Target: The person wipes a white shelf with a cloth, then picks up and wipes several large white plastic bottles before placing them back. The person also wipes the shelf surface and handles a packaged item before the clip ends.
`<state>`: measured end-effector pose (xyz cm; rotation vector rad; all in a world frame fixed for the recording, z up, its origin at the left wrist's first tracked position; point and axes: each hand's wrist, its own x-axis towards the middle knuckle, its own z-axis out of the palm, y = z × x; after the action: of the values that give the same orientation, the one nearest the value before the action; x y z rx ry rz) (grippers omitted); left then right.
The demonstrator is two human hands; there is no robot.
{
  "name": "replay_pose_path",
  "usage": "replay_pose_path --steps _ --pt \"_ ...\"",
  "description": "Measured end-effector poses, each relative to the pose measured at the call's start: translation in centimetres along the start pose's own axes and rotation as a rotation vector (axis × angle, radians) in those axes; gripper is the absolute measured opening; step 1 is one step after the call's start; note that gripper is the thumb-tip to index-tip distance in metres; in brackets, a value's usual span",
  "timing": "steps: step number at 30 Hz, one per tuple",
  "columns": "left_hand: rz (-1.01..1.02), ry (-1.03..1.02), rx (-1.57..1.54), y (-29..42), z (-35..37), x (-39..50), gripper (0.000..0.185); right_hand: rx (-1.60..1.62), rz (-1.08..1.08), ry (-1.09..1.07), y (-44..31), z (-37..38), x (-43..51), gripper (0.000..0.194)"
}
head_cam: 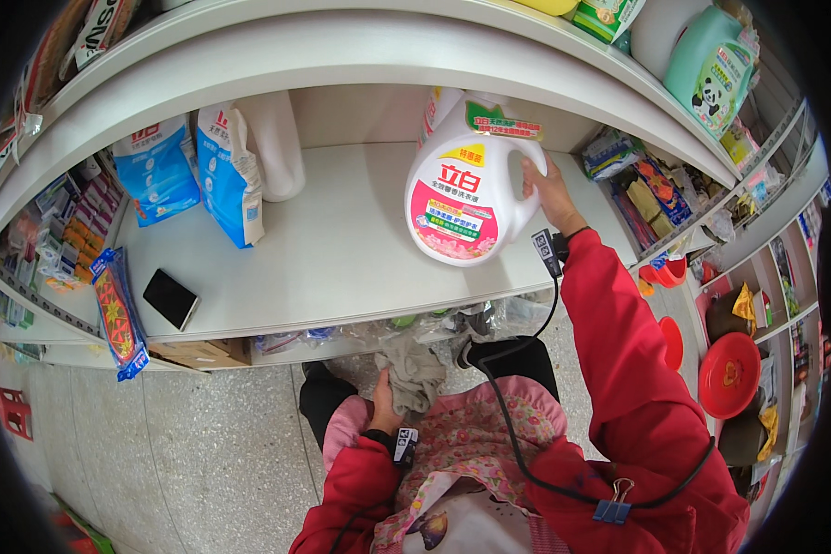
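Observation:
My right hand (552,190) grips the handle of a large white laundry detergent jug (426,173) with a pink label. The jug is over the right part of a white shelf board (332,256); whether its base touches the board I cannot tell. Part of another white bottle (438,111) shows behind it. Low in front of the shelf, my left hand (386,405) holds a crumpled grey cloth (415,374) close to the pink floral apron (488,433).
Blue-and-white detergent bags (225,180) stand at the left beside a white bottle (273,145). A black phone (171,299) and a blue-wrapped packet (119,311) lie near the front left edge. A black cable (505,408) runs along my right arm. Red basins (730,374) are at the right.

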<state>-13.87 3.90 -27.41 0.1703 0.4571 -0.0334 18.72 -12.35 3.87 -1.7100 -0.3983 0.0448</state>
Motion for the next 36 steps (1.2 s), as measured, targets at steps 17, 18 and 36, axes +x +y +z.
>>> replay_pose_path --steps 17,18,36 --pt "-0.022 0.103 0.097 0.6 0.2 -0.2 0.045 0.004 0.006 -0.004 0.0 0.1 -0.1 0.052" --pt "-0.033 0.072 0.080 0.6 0.0 -0.1 0.045 0.008 0.003 -0.001 0.0 0.1 -0.1 0.053" --pt "-0.011 -0.011 0.051 1.1 -1.9 0.4 0.045 0.015 -0.014 -0.046 -0.2 0.5 -1.2 0.063"
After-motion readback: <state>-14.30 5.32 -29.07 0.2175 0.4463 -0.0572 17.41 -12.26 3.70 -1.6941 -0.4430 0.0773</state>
